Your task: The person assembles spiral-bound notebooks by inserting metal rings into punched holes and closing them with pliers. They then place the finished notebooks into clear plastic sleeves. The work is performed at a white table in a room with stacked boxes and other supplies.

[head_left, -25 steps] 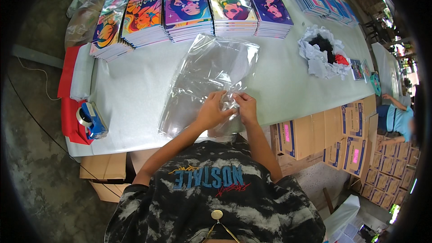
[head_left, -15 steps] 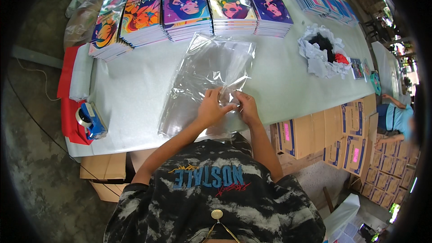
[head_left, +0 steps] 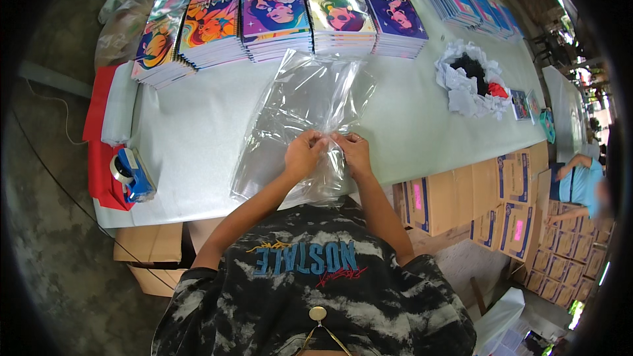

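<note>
Clear plastic bags [head_left: 280, 102] lie as a loose, shiny layer on the white-covered table in front of me; how many there are I cannot tell. My left hand [head_left: 305, 155] is closed, pinching the film with thumb and fingertips. Close beside it, my right hand [head_left: 353, 153] pinches the same film, its fingers curled in. The plastic is gathered into creases between the two hands. Beyond the bags' far edge stand stacks of spiral-bound notebooks [head_left: 273, 10] with colourful illustrated covers.
A blue tape dispenser [head_left: 137, 175] sits at the table's left edge by red material [head_left: 102, 112] and a white roll. Crumpled white paper [head_left: 455, 86] with black and red bits lies right. Cardboard boxes [head_left: 448, 198] stand below; a person in light blue [head_left: 580, 184] is far right.
My hands have drawn together at the film, the right one closing its fingers on it. The plastic between them is more gathered, and its right side has shifted and creased.
</note>
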The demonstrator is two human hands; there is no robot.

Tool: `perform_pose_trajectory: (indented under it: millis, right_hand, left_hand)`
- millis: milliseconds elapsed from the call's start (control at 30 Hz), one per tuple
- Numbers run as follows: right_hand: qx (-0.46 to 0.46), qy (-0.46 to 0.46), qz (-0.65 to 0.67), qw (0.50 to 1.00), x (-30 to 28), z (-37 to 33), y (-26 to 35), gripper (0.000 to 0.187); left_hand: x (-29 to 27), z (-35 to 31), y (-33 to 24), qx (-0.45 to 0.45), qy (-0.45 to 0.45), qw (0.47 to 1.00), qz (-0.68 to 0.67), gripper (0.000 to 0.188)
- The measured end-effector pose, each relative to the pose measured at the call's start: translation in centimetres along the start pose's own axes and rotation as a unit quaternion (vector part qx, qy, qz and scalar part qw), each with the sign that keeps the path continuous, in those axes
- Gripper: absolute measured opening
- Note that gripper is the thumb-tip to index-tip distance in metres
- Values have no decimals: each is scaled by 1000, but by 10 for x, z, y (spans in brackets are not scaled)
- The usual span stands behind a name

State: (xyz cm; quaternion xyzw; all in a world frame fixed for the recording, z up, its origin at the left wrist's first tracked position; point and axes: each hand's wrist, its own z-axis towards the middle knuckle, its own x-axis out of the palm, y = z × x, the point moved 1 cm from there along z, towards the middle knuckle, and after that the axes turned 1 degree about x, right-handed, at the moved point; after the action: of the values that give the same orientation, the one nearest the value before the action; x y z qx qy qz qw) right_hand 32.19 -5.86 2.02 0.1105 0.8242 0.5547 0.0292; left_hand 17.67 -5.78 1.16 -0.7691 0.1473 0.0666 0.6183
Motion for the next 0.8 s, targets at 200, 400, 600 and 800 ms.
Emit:
perform_pose_trajectory:
  millis: [200, 400, 600, 800]
  right_hand:
    - [-48, 24, 97, 994, -17, 0, 1, 20]
    - [-130, 47, -8, 990, -67, -10, 70, 10]
    - [-20, 78, -9, 997, -91, 28, 69, 26]
    - [78, 77, 4, 994, -70, 46, 52, 53]
  left_hand:
    - [-30, -1, -10, -44, 57, 971, -227, 14]
    - [-187, -48, -32, -52, -6, 912, -407, 25]
    - [-303, -50, 99, -139, -15, 885, -444, 37]
    - [-300, -44, 74, -197, 6, 854, -481, 94]
